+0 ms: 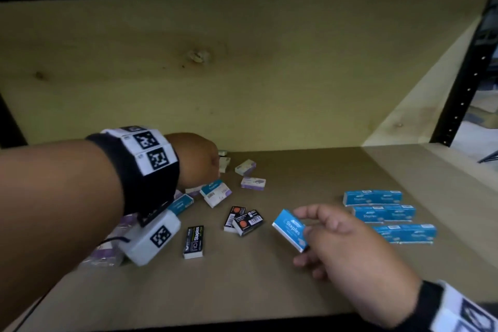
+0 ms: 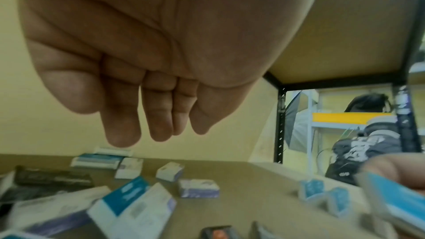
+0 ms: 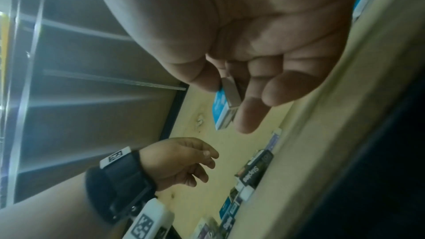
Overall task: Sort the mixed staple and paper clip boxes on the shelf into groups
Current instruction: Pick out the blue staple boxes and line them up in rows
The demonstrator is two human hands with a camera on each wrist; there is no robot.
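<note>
My right hand pinches a blue staples box between thumb and fingers, just above the shelf board; the right wrist view shows the same box edge-on. Right of it lie three rows of blue staples boxes. My left hand hovers over the mixed pile at the back left, fingers hanging loosely and holding nothing. Below it lie a blue and white staples box, white and purple boxes and black staples boxes.
The wooden shelf board has bare room in front and at the back right. A black metal upright stands at the right edge. More purple boxes lie under my left forearm. A person stands beyond the shelf.
</note>
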